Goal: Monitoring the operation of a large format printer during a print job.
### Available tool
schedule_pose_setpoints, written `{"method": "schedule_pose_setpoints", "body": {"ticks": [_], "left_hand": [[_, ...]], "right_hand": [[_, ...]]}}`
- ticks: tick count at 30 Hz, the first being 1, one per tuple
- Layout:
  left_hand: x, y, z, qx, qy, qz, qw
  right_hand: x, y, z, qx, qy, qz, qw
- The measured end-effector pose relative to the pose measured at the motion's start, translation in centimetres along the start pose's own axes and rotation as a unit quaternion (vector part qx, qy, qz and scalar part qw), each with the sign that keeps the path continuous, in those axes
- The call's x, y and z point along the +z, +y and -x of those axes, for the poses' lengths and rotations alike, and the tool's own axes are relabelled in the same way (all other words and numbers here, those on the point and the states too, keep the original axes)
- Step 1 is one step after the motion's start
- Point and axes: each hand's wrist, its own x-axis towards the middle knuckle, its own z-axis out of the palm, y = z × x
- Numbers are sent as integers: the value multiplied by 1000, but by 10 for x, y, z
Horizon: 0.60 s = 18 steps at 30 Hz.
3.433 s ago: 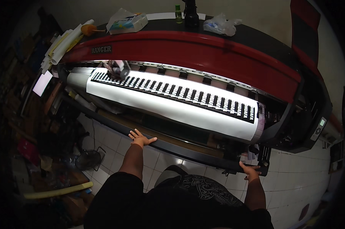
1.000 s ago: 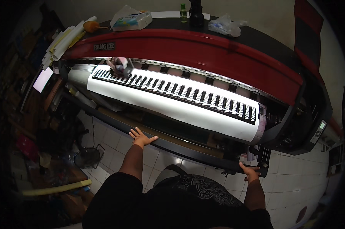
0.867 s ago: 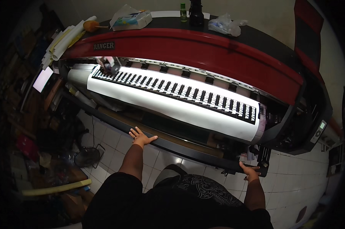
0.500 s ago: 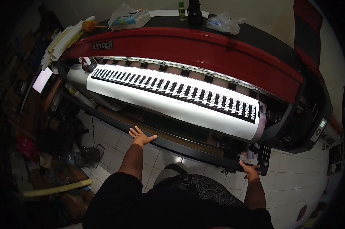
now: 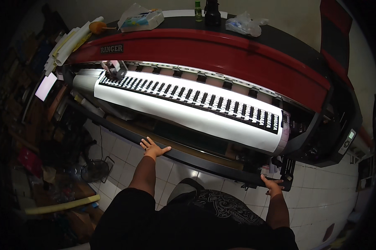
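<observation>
My left hand (image 5: 154, 148) rests with spread fingers on the dark front bar (image 5: 192, 160) of a large-format printer. Near that bar's right end lies my right hand (image 5: 273, 185), its fingers apart and nothing held in it. Beyond the bar, a white printed sheet (image 5: 184, 111) drapes over the printer's bed, with rows of white lettering on black along its far side. The print carriage (image 5: 115, 70) stands over the sheet's left end and hides part of the print. A red cover (image 5: 188, 46) spans the printer above the sheet.
On the printer's top lie a tissue pack (image 5: 142, 21), a small green bottle (image 5: 198, 11) and a crumpled plastic bag (image 5: 245, 25). Paper rolls (image 5: 73, 43) lean at the left end. A fan (image 5: 95, 171) stands on the tiled floor, near a yellow tube (image 5: 63, 205). The control panel (image 5: 348, 140) is at right.
The print carriage has slid right from the printer's left end, over the sheet's left part. Both my hands stay in place on the bar.
</observation>
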Motion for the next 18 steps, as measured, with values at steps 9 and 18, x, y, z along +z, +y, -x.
{"method": "schedule_pose_setpoints", "body": {"ticks": [9, 18], "left_hand": [[-3, 1, 0, -2, -10, -16, 1000], [-4, 3, 0, -3, -20, -21, 1000]], "right_hand": [[2, -1, -1, 7, 11, 5, 1000], [2, 1, -5, 1, 5, 18, 1000]]}}
